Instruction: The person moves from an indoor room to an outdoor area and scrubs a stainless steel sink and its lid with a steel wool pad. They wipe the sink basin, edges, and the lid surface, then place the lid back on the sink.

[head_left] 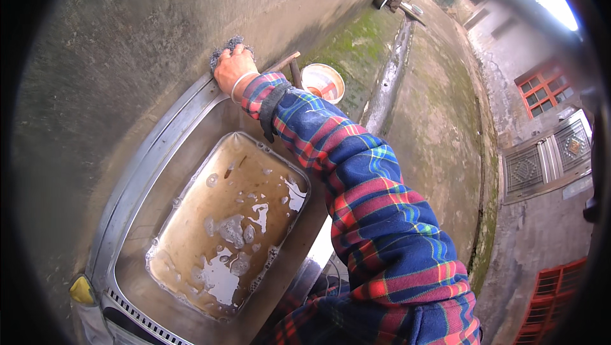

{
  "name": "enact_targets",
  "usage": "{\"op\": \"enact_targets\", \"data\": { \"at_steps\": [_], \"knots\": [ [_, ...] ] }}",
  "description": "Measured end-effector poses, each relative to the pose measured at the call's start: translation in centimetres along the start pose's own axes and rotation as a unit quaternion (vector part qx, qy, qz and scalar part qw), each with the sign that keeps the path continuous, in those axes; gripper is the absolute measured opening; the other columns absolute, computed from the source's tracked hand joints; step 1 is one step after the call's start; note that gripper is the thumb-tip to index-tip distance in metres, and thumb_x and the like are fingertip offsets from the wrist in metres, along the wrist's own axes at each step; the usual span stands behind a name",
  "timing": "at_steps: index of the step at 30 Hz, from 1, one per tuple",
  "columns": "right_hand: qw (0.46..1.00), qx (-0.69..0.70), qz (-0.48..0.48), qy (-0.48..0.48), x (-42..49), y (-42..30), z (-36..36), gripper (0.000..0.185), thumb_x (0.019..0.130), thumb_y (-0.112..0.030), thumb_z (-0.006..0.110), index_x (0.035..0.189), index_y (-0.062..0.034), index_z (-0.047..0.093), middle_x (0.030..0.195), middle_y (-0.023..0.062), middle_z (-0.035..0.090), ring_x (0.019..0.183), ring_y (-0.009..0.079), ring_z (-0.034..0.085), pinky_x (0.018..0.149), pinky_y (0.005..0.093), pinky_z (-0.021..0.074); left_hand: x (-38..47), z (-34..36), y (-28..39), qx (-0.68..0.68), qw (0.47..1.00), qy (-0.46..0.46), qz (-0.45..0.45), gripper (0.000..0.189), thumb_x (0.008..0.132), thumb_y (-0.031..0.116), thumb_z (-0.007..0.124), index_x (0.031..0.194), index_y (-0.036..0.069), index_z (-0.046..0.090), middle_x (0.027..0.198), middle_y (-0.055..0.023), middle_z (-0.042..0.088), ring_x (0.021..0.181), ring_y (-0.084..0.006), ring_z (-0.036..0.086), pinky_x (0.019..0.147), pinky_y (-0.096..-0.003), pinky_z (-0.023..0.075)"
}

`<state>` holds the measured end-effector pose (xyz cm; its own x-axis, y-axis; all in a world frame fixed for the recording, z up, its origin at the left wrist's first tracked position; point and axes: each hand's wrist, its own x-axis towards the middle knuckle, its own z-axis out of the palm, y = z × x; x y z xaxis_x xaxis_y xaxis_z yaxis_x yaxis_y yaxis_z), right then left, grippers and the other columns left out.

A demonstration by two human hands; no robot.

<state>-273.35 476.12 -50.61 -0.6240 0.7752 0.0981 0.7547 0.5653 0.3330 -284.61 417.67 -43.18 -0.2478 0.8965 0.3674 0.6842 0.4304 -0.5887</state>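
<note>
My right hand [235, 69], in a plaid sleeve with a pale bangle at the wrist, holds a grey steel-wool scrubber [233, 43]. The scrubber is at the far corner of a metal sink [148, 163], beside the wall; whether it touches the rim is hidden. Brown, murky water [195, 230] with bubbles and patches of suds stands in the basin, and a small dark scrap [229, 172] is in it. My left hand is out of view.
A mouldy wall [119, 58] runs along the sink. A yellow-tipped grey object [83, 292] lies at its near corner. Beyond my forearm are a wooden piece [285, 61], a white bucket [329, 77] and a wet channel [394, 73] in mossy concrete.
</note>
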Motion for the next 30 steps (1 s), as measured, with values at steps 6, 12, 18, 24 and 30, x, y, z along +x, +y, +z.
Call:
{"op": "enact_targets", "data": {
  "at_steps": [6, 12, 18, 24, 30],
  "knots": [
    [0.986, 0.139, 0.017, -0.089, 4.6, 0.3, 1.4, 0.026, 0.079, -0.017, 0.052, 0.1, -0.0107, 0.064, 0.111, 0.0078, 0.057, 0.101, 0.0305, 0.054, 0.08, 0.0397, 0.0468, -1.0, 0.7, -1.0, 0.024, 0.995, 0.064, 0.076, 0.033, 0.09, 0.017, 0.042, 0.104, -0.011, 0.054, 0.098, -0.0243, 0.059, 0.082, -0.0345, 0.061, 0.073, -0.0394, 0.0509],
    [0.962, 0.241, 0.116, -0.058, 3.3, 2.2, 0.1, 0.021, 0.076, -0.017, 0.052, 0.087, -0.0058, 0.067, 0.093, 0.0167, 0.062, 0.089, 0.0297, 0.06, 0.075, 0.0381, 0.0493, -7.7, 2.9, -2.7, -0.18, 0.966, -0.099, -0.156, 0.043, 0.091, 0.021, 0.038, 0.119, -0.012, 0.041, 0.12, -0.028, 0.044, 0.106, -0.0441, 0.044, 0.089, -0.0503, 0.034],
    [0.85, 0.427, 0.3, 0.072, -4.8, 12.0, 1.7, 0.025, 0.083, -0.02, 0.049, 0.102, -0.0073, 0.061, 0.094, 0.0189, 0.061, 0.092, 0.0326, 0.058, 0.081, 0.0396, 0.0445, -10.2, 4.8, -3.5, -0.249, 0.938, -0.148, -0.193, 0.049, 0.091, 0.029, 0.031, 0.126, -0.005, 0.033, 0.132, -0.0224, 0.034, 0.123, -0.0376, 0.029, 0.102, -0.0448, 0.0173],
    [0.971, 0.232, -0.025, 0.053, -13.1, 8.5, 3.3, 0.035, 0.081, -0.016, 0.049, 0.115, -0.0072, 0.05, 0.097, 0.0191, 0.053, 0.083, 0.0372, 0.056, 0.076, 0.0425, 0.0451, -10.1, 5.0, -4.4, -0.264, 0.935, -0.153, -0.181, 0.051, 0.091, 0.031, 0.029, 0.127, -0.005, 0.033, 0.132, -0.0219, 0.033, 0.125, -0.0368, 0.027, 0.103, -0.0453, 0.016],
    [0.973, 0.229, -0.016, 0.005, -25.2, 11.5, 0.3, 0.026, 0.08, -0.012, 0.052, 0.104, -0.004, 0.053, 0.09, 0.0146, 0.053, 0.082, 0.0341, 0.053, 0.072, 0.0419, 0.0438, -9.3, 6.6, -4.5, -0.249, 0.942, -0.151, -0.169, 0.051, 0.091, 0.032, 0.028, 0.127, -0.004, 0.033, 0.132, -0.0214, 0.033, 0.124, -0.0363, 0.027, 0.102, -0.0455, 0.0162]
  ]
}}
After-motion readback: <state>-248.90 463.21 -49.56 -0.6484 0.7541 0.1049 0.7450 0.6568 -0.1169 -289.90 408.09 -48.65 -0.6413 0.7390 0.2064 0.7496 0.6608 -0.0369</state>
